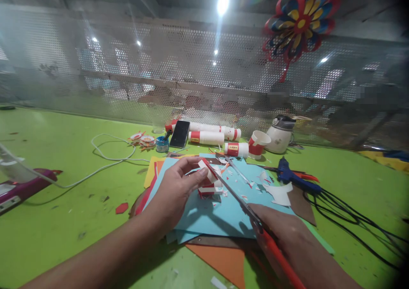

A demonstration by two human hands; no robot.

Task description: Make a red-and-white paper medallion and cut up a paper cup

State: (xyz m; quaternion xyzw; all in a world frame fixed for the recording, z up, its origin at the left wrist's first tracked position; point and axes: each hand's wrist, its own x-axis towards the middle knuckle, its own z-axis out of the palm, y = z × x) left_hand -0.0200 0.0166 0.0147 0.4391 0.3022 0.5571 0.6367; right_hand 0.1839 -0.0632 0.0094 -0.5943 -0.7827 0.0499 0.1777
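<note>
My left hand (172, 191) pinches a small red-and-white paper cup piece (209, 174) between thumb and fingers. My right hand (284, 227) is closed around red-handled scissors (238, 198), whose long blades point up and left. Their tips lie at the red edge of the piece; whether the blades are apart is hard to tell. Just below it, another red-and-white piece (209, 190) rests on light blue paper sheets (220, 225). White and red scraps are scattered there, with a larger white cutout (281, 194) to the right.
Behind the sheets lie a phone (180, 134), a blue jar (162, 144), stacked paper cups (206, 137), a red-and-white cup (258, 144) and a white jug (279, 136). A blue glue gun (289, 174) with black cables lies right; a purple power strip (30, 186) lies left.
</note>
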